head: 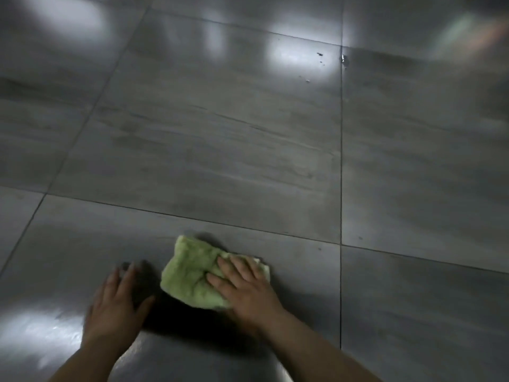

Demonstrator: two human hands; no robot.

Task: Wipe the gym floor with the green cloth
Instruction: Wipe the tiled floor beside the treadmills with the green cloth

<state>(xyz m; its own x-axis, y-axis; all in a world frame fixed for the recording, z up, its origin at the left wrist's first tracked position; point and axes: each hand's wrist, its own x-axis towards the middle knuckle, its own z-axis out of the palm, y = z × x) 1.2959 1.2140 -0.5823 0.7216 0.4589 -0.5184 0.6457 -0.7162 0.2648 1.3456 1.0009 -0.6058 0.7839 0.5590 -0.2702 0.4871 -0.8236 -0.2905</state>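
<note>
A crumpled green cloth [190, 274] lies on the grey tiled floor [220, 150], low in the view and near its middle. My right hand [245, 290] presses flat on the cloth's right part, fingers spread over it and pointing up-left. My left hand [117, 301] rests palm-down on the bare tile just left of the cloth, fingers apart, holding nothing. A dark shadow fills the gap between the two hands.
Large glossy grey tiles with dark grout lines stretch in every direction. A few small dark specks and droplets [319, 55] sit on the far tile near a grout joint [343, 59]. Bright light reflections show at the top and lower left.
</note>
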